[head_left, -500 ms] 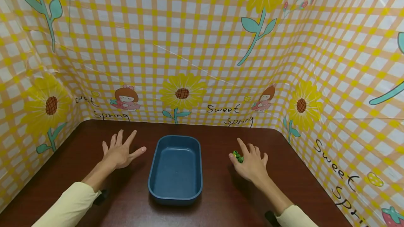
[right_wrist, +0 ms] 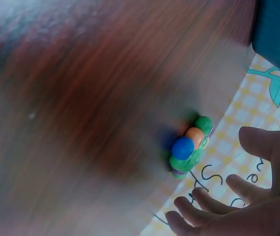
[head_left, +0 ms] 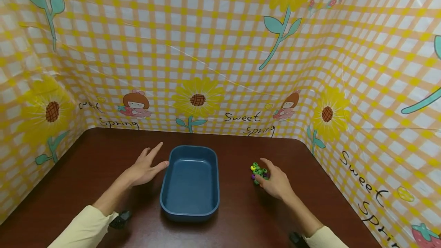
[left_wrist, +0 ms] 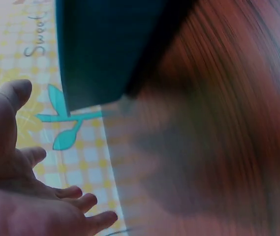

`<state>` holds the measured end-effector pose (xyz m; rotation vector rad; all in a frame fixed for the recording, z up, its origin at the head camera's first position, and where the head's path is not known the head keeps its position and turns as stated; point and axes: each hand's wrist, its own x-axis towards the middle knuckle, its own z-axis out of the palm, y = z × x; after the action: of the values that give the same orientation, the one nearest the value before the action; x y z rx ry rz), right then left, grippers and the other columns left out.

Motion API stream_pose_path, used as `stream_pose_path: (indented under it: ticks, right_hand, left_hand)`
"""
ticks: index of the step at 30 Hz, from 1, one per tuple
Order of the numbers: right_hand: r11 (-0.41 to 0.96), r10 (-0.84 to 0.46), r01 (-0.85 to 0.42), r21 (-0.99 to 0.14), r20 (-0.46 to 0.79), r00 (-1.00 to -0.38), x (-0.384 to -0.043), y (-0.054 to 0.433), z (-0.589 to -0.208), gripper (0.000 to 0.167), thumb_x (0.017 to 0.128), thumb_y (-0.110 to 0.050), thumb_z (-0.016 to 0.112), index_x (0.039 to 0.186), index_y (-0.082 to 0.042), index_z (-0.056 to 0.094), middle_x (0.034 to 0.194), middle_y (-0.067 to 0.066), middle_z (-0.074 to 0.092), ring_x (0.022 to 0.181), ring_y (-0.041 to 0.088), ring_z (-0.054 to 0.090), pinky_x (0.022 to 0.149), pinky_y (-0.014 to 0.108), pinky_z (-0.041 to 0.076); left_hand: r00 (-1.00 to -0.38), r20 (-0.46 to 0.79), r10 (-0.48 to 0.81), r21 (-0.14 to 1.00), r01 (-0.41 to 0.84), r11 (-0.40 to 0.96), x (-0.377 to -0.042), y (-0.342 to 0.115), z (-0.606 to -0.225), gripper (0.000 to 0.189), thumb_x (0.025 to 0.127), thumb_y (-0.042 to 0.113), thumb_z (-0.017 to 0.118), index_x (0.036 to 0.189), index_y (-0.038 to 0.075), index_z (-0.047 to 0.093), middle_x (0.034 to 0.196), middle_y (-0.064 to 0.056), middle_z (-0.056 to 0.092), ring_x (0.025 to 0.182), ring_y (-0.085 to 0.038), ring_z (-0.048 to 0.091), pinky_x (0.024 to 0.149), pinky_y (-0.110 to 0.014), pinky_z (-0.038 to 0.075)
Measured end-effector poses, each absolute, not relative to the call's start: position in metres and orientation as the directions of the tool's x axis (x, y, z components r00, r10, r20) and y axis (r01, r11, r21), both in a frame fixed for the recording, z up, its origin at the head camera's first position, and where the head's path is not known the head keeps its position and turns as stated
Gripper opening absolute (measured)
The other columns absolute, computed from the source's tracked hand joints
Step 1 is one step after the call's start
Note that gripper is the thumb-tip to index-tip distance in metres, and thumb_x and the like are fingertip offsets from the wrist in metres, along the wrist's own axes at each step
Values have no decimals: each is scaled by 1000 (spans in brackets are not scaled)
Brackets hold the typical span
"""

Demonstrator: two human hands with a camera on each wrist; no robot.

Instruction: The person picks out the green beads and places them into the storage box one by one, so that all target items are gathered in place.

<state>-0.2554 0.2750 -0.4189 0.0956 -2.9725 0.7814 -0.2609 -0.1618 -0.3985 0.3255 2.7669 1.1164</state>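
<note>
A small cluster of round beads (head_left: 258,168), mostly green with some yellow and purple, lies on the table right of the tray; the right wrist view also shows a blue bead (right_wrist: 182,148) and an orange one. My right hand (head_left: 276,183) is over the near right side of the cluster, fingers spread and thumb apart, partly covering it. A blue rectangular tray (head_left: 190,214) stands at the middle, its inside bare. My left hand (head_left: 142,171) hovers at the tray's left side, fingers extended, thumb tip at the rim in the head view.
The dark brown wooden table (head_left: 237,225) is bordered at the back and sides by a checked cloth (head_left: 220,60) with sunflowers. Black wrist devices (head_left: 120,219) sit under the pale sleeves (head_left: 82,229).
My left hand has moved right, toward the tray. My right hand has drawn slightly nearer and right at the beads, with more of them showing. The head view has shifted a little.
</note>
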Motion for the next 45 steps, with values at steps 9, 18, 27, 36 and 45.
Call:
stream_pose_path:
  ticks: [9,18,27,36,45]
  right_hand:
    - [818,-19,-42,-574,46,-999,-261,293,-412,53,100,-22,62,148,-3,47,139,33,55,125,50,55,91,60,53]
    - [811,16,9,-585,8,-1000,-262,301,-414,45,96,-19,68,137,-2,59,124,27,67,106,40,65,81,49,55]
    - [789,-6,9,-614,-22,-1000,-254,306,-415,29,94,-11,67,122,-3,69,106,15,69,78,21,56,64,33,43]
    - [789,-27,3,-615,-39,-999,-249,312,-415,22,93,-8,65,113,-6,76,117,17,71,86,21,59,69,34,46]
    - [805,-27,1,-594,-39,-999,-250,312,-418,21,91,-6,65,108,-7,77,116,18,72,96,26,63,72,36,49]
  left_hand:
    - [-954,-109,281,834,66,548,-263,-150,-401,89,101,49,56,165,22,1,170,-22,-1,154,-50,4,116,-76,12]
    - [-945,-156,286,907,-23,420,-263,-147,-405,90,98,45,64,165,25,7,169,-23,5,154,-48,8,117,-74,14]
    - [-919,-151,363,985,-107,138,-262,-147,-421,69,106,18,53,164,15,16,167,-26,12,149,-50,27,115,-68,31]
    - [-916,-182,357,983,-164,81,-260,-146,-424,63,106,7,46,163,18,21,166,-28,19,150,-51,24,113,-73,27]
    - [-913,-161,376,987,-159,37,-262,-150,-427,64,106,3,45,163,18,20,166,-28,18,150,-51,22,109,-79,25]
